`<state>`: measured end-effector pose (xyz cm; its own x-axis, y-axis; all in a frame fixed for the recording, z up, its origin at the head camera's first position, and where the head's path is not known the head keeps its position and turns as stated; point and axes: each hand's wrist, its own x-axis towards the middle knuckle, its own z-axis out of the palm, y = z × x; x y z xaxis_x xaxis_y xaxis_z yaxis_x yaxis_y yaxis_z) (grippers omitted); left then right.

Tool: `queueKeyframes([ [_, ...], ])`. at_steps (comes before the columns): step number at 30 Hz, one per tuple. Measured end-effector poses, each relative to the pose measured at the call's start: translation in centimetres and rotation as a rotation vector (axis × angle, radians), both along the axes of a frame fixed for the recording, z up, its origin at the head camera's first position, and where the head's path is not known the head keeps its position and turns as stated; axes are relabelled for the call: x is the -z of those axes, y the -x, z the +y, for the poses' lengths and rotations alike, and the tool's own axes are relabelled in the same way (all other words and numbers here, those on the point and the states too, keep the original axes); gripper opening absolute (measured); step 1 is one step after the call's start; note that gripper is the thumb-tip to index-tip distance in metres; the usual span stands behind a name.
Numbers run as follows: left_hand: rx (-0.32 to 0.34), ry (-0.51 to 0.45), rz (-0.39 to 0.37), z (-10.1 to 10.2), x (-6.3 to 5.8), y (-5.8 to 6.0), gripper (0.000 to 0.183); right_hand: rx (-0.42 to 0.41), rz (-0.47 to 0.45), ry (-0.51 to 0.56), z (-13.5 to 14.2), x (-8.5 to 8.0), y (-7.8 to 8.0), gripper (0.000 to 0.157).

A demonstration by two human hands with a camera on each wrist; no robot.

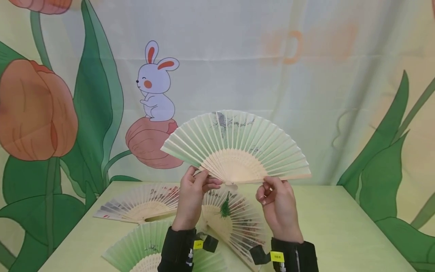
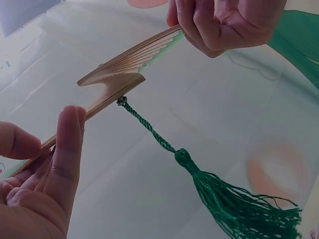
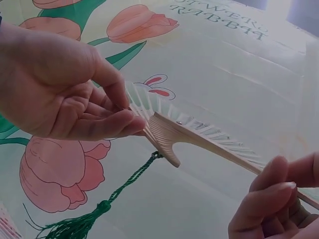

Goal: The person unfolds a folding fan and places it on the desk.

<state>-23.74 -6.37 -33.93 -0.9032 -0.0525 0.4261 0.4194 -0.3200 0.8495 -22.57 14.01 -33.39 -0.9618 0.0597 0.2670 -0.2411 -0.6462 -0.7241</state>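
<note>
A light green folding fan [image 1: 234,132] with pale wooden ribs and a dark branch print is spread wide above the table. My left hand [image 1: 193,198] pinches its left outer rib between thumb and fingers, near the pivot. On the other side my right hand [image 1: 279,206] pinches the right outer rib. From the pivot end hangs a green tassel [image 2: 219,194] on a twisted cord; the right wrist view shows the same tassel [image 3: 79,219] below the ribs. In the left wrist view the fan [image 2: 124,64] is seen edge-on, with both hands on its outer ribs.
Behind my wrists, several open fans lie on the green table [image 1: 340,226]: a white one with grey and red print [image 1: 142,204], a flowered one [image 1: 238,223], and a green one [image 1: 149,241] in front. A printed cloth with tulips and a rabbit [image 1: 158,83] hangs behind the table.
</note>
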Motion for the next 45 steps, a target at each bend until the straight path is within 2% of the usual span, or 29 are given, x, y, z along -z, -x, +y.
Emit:
queueKeyframes([
  [5, -0.002, -0.028, 0.009, -0.1, -0.1, -0.1, 0.019, -0.07, 0.015, 0.038, 0.3, 0.1, 0.0, 0.031],
  [8, 0.0, -0.032, 0.01, -0.1, -0.2, -0.2, 0.02, -0.103, -0.014, 0.073, 0.6, 0.1, -0.1, 0.028],
  [12, 0.002, -0.046, 0.005, -0.1, -0.2, -0.2, 0.018, -0.101, -0.075, 0.108, 1.0, 0.0, -0.2, 0.018],
  [17, -0.014, -0.058, 0.008, -0.4, 0.0, -0.2, 0.018, -0.067, -0.106, 0.117, 1.4, 0.0, -0.1, 0.013],
  [28, -0.016, -0.061, -0.016, -2.0, 0.0, -0.3, 0.021, 0.009, -0.083, 0.109, 3.0, 0.3, 0.4, 0.014],
  [31, -0.023, -0.067, -0.015, -2.4, 0.1, -0.2, 0.023, 0.036, -0.093, 0.151, 4.2, 0.4, 0.4, 0.012],
  [35, -0.014, -0.06, -0.025, -2.5, 0.2, 0.2, 0.026, 0.071, -0.092, 0.265, 6.9, 0.9, 0.5, 0.021],
  [38, -0.005, 0.012, -0.077, -2.3, 0.2, 0.7, 0.022, 0.079, -0.077, 0.364, 9.5, 1.6, 0.6, 0.019],
  [42, 0.057, 0.206, -0.151, -1.7, 0.7, 1.1, 0.02, 0.074, -0.083, 0.508, 12.6, 2.9, 0.5, 0.014],
  [45, 0.11, 0.332, -0.167, -1.0, 1.2, 1.1, 0.022, 0.095, -0.116, 0.56, 14.3, 3.8, 0.2, 0.014],
])
